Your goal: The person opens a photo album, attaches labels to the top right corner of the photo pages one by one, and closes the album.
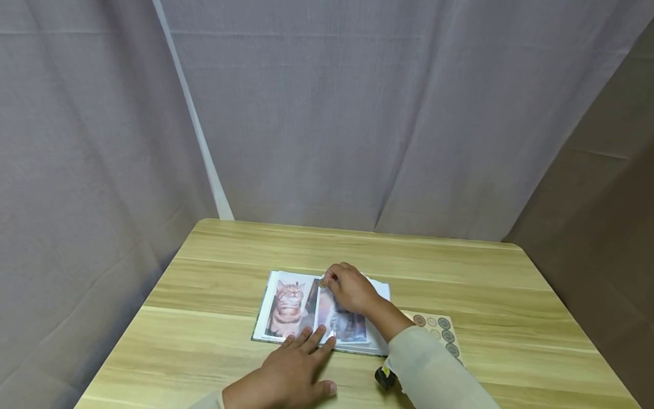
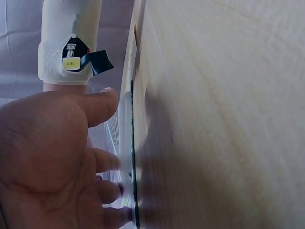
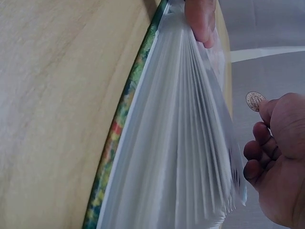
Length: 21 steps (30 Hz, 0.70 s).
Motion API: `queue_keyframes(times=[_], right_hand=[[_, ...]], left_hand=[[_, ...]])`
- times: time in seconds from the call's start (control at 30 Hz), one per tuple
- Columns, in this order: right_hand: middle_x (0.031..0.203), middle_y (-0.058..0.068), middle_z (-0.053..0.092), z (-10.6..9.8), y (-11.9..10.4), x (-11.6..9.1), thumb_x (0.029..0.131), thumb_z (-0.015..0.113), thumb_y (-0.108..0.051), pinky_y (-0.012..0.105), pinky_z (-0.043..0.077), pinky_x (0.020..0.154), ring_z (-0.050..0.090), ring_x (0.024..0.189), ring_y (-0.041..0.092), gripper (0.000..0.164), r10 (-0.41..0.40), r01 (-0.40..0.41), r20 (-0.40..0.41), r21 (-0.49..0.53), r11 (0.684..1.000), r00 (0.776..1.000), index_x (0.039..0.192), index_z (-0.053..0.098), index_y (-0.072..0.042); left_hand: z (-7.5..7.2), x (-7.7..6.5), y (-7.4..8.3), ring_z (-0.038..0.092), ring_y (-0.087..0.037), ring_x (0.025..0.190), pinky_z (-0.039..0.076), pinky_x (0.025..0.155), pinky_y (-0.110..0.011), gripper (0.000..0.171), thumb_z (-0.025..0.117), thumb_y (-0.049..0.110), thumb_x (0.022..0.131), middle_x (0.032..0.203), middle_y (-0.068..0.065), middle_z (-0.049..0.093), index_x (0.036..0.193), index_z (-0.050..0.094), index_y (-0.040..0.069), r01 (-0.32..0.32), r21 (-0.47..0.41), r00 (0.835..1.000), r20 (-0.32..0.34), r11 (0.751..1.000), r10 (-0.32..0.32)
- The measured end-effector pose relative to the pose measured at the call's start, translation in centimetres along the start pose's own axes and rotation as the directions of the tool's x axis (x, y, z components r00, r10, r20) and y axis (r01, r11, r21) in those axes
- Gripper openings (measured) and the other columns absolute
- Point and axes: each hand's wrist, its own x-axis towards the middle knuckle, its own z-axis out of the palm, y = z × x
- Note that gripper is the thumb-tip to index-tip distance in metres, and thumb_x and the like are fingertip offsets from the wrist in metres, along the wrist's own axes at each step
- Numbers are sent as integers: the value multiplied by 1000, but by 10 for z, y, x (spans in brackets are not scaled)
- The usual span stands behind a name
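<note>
Album (image 3: 176, 119), one, open: mid-surface (image 1: 511, 318), well in from the far edge. Round brown sticker (image 3: 254, 101), one: at the album's right page, near the gutter, pinched in the narrowed fingers of the right hand (image 1: 352, 288). Left hand (image 1: 296, 369): fingers spread wide, tips at the album's near edge. Sticker sheet (image 1: 434, 326): toward the surface's right edge, partly hidden by the right sleeve (image 1: 434, 369). Risks, judged: sticker clinging to skin or landing askew, from the tight pinch; pages shifting, should the left fingers slip.
</note>
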Motion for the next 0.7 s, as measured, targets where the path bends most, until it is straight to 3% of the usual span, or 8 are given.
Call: queue_keyframes(times=[0.37, 0.7], right_hand=[[98, -5, 58, 2, -1, 7, 105, 59, -26, 37, 50, 81, 55, 93, 15, 8, -3, 4, 10, -34, 999, 1000, 101, 64, -20], [95, -6, 56, 6, -4, 12, 104, 61, -23, 37, 49, 82, 55, 92, 16, 7, 5, -4, 6, -47, 999, 1000, 99, 64, -19]], left_hand=[[0, 0, 0, 25, -34, 151, 32, 115, -57, 84, 50, 71, 95, 168, -7, 22, 162, 31, 25, 4, 8, 1000, 2, 1000, -4], [0, 0, 1, 26, -34, 151, 33, 115, -56, 83, 52, 70, 95, 168, -6, 23, 162, 33, 25, 11, 17, 1000, -8, 1000, -11]])
